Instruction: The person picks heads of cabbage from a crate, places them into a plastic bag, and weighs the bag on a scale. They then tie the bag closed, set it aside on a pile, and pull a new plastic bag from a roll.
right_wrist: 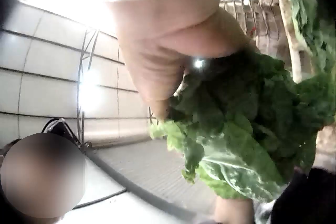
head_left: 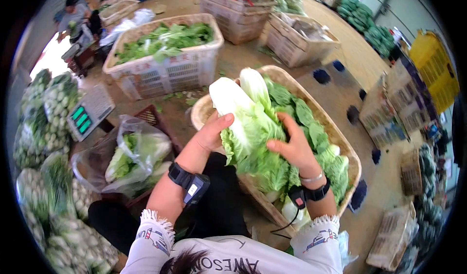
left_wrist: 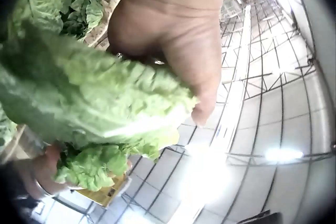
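Over the near-left end of a large tub [head_left: 348,145], a napa cabbage [head_left: 228,96] is held with its white base up and its leafy end towards me. My left hand [head_left: 214,130] grips its left side, the thumb lying on the pale stalks and the fingers hidden behind. On the other side my right hand [head_left: 294,145] holds the green leaves [right_wrist: 236,150] between thumb and fingers. A second white cabbage base [head_left: 255,84] shows just behind the held one. More cabbages and leafy greens [head_left: 304,116] fill the tub below.
To the left, a clear plastic bag [head_left: 92,162] with cabbages sits in a dark crate, beside a scale [head_left: 90,111] with a green display. Bagged vegetables [head_left: 58,220] line the far left. Another tub of greens [head_left: 170,74] stands ahead, with stacked crates [head_left: 233,14] beyond. A person [head_left: 75,18] sits at the back left.
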`<action>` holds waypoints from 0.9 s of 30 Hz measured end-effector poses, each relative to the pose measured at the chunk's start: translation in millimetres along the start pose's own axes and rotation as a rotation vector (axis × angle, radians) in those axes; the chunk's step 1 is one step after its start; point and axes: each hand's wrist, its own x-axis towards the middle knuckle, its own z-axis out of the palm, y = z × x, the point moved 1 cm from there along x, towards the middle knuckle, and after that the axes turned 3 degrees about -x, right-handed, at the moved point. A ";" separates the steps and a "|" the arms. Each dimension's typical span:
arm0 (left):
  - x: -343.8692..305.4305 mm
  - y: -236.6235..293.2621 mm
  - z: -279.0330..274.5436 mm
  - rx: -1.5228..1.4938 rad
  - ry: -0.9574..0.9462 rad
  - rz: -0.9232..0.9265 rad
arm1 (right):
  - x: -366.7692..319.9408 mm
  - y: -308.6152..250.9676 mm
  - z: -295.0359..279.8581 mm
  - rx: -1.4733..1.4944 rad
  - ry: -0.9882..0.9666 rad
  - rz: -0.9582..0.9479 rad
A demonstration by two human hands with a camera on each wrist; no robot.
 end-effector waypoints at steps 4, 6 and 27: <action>-47.5 29.8 4.6 -0.384 0.168 0.176 | -11.6 -32.8 30.5 0.338 -0.396 -0.002; -68.2 42.3 14.9 -0.419 0.138 0.362 | -12.9 -37.4 37.6 0.166 -0.416 0.171; -182.5 69.6 18.0 0.491 0.489 -0.032 | -17.9 -43.9 145.1 -0.082 -0.568 -0.504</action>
